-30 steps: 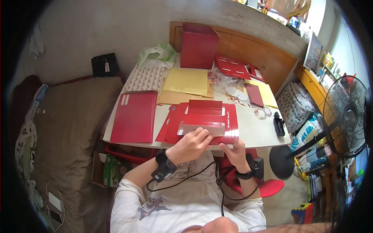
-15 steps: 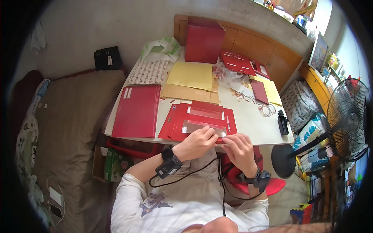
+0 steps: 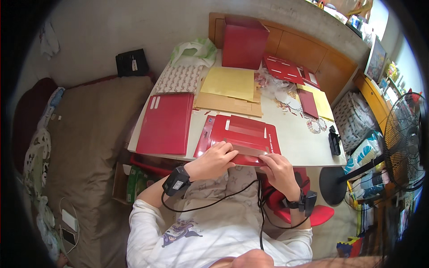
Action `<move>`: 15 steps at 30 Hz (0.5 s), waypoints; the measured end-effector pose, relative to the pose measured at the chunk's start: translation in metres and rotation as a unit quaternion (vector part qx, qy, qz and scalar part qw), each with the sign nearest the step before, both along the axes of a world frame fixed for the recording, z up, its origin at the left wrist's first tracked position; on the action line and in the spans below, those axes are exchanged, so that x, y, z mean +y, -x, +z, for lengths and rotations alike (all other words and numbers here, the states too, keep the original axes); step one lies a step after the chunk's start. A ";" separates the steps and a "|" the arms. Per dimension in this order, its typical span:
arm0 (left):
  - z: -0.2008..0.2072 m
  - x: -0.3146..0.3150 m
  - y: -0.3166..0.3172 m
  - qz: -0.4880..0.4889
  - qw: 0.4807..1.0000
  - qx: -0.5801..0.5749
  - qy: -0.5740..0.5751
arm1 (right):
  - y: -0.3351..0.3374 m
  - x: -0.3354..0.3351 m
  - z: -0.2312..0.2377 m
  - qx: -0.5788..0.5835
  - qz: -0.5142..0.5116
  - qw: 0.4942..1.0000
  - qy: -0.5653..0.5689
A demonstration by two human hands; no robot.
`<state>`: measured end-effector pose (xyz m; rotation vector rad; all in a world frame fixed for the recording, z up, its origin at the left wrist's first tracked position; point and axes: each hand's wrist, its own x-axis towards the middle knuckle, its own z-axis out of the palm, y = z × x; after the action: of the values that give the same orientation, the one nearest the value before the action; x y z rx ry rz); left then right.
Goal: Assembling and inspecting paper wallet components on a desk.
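Head view, glossy red card (image 3: 243, 139), small white openings (image 3: 227, 124), raised flaps (image 3: 246, 127), hands (image 3: 214, 159) (image 3: 279, 172) clamped on the nearer flap (image 3: 249, 150)

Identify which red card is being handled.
The glossy die-cut card at the table's near edge, touched by left hand and right hand; the others lie untouched.

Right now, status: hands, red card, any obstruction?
Left hand, right hand both touching red card, at its near flap. Card at near edge of table. Maroon sheets close on its left, not over it.
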<state>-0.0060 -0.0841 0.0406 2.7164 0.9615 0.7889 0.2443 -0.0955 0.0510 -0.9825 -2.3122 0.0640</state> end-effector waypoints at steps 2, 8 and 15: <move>-0.001 -0.001 -0.003 0.001 1.000 0.001 -0.001 | 0.004 -0.001 0.000 -0.011 0.001 1.000 -0.007; -0.005 -0.004 -0.015 -0.003 0.998 0.027 -0.064 | 0.022 0.001 -0.008 -0.022 0.042 0.999 -0.007; -0.003 -0.003 -0.011 0.004 0.998 0.058 -0.036 | 0.023 0.002 -0.006 -0.020 0.062 0.998 -0.021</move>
<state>0.0048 -0.0866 0.0376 2.8498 0.9875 0.6851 0.2209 -0.0934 0.0446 -0.8257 -2.4002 0.0473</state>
